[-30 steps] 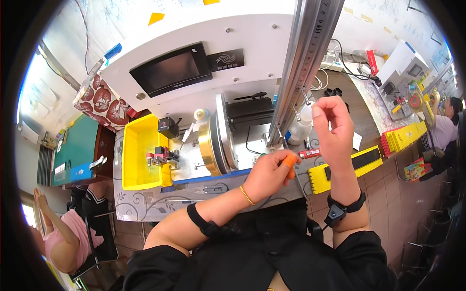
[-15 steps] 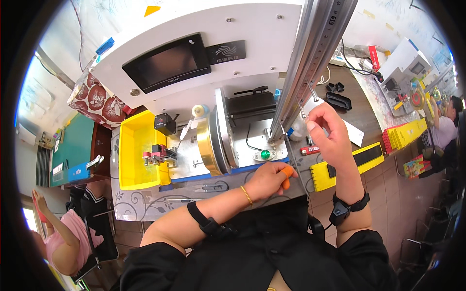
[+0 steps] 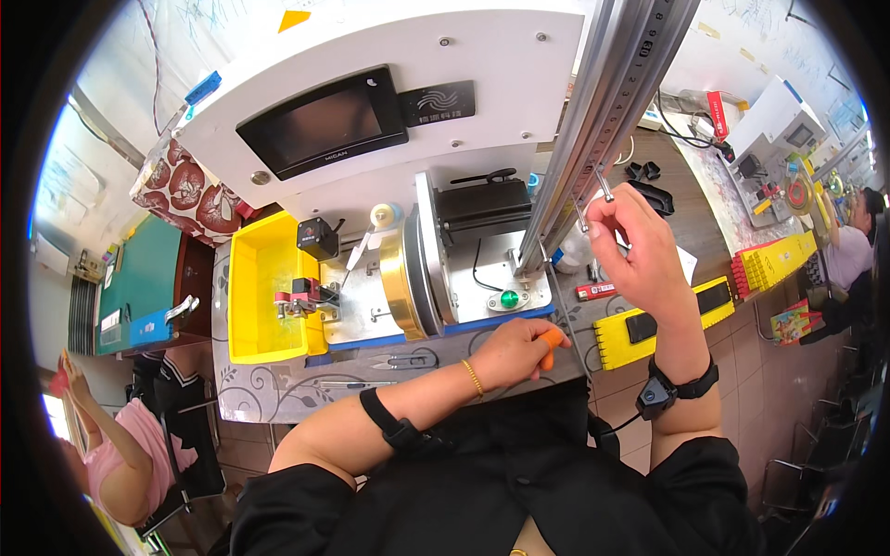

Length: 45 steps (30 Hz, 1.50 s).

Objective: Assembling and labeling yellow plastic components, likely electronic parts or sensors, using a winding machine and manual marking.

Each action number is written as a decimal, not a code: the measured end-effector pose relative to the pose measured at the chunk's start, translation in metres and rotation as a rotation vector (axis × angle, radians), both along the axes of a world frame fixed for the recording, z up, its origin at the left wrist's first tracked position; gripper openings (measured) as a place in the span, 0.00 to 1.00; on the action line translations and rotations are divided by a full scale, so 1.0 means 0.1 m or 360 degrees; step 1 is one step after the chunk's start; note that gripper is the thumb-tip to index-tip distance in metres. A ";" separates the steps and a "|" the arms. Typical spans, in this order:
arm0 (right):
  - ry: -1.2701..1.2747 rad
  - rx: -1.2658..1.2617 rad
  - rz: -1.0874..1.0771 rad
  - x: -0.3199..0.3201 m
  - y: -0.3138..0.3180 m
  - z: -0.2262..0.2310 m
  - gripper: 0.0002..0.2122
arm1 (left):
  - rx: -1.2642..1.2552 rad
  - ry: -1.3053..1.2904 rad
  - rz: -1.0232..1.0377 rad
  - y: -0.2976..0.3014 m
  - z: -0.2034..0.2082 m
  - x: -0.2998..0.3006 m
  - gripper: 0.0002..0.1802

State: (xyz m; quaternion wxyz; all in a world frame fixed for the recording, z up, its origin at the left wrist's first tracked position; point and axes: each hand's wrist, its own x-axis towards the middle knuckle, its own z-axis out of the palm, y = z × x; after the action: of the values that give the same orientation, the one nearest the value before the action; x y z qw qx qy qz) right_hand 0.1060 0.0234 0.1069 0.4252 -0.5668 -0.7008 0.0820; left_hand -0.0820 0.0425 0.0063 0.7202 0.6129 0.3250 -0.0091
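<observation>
My right hand (image 3: pixel 640 250) is raised beside an upright metal rail (image 3: pixel 593 120) with a ruler scale. Its thumb and forefinger are bent close together near the small metal pins (image 3: pixel 604 188) on the rail; anything thin between them is too small to make out. Low at the table's front edge, my left hand (image 3: pixel 512 354) has its fingers curled together. An orange covering (image 3: pixel 551 345) shows at its fingertips, and what the fingers hold, if anything, is hidden. Ahead of my left hand stand the machine's gold drum (image 3: pixel 400 283) and a green button (image 3: pixel 509 298).
A yellow bin (image 3: pixel 269 338) stands left of the drum. Thread snips (image 3: pixel 405 360) lie on the front of the table. A white machine panel with a dark screen (image 3: pixel 322 122) rises behind. Right of the rail are a yellow board (image 3: pixel 612 345) and a red box (image 3: pixel 594 292).
My right hand has shifted slightly right and down, staying beside the rail pins. The left hand's fingers have curled a little more, with the orange covering turned. The whole view has shifted slightly.
</observation>
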 end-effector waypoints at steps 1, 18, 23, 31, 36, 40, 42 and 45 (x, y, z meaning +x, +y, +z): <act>0.0000 0.0000 -0.0001 0.01 -0.02 -0.02 0.03 | 0.0000 0.0000 -0.0001 0.00 -0.01 0.00 0.16; 0.1684 -0.0406 0.0386 -0.09 -0.04 -0.50 0.07 | 0.0043 0.0068 -0.0048 -0.01 -0.12 -0.01 0.16; 0.1501 -0.0221 0.0271 -0.13 0.03 -0.48 0.05 | 0.0223 0.0071 -0.0095 0.00 -0.02 -0.15 0.15; 0.1379 0.0258 -0.0080 -0.04 -0.23 -0.37 0.04 | 0.1062 -0.0112 -0.0253 -0.11 0.86 -0.47 0.22; 0.1437 0.0769 -0.0162 0.21 -1.30 0.06 0.02 | 0.1230 -0.0427 0.0020 -0.17 1.08 -0.55 0.28; 0.0619 0.1328 -0.0710 0.56 -2.55 0.33 0.02 | 0.1263 -0.0500 -0.0305 -0.25 1.07 -0.33 0.25; -0.0807 0.1430 -0.1560 0.59 -2.87 0.39 0.03 | 0.1328 -0.0496 -0.0432 -0.31 0.92 -0.15 0.24; -0.0797 0.1454 -0.1360 0.59 -3.20 0.32 0.04 | 0.1406 -0.0455 -0.0651 -0.44 0.69 0.19 0.26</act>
State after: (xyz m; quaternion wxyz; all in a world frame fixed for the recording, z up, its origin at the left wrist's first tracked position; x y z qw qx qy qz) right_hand 0.1648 -0.2970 0.1389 0.4420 -0.5596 -0.4567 -0.5319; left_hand -0.0630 -0.0014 0.0756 0.4130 0.9052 0.0693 0.0725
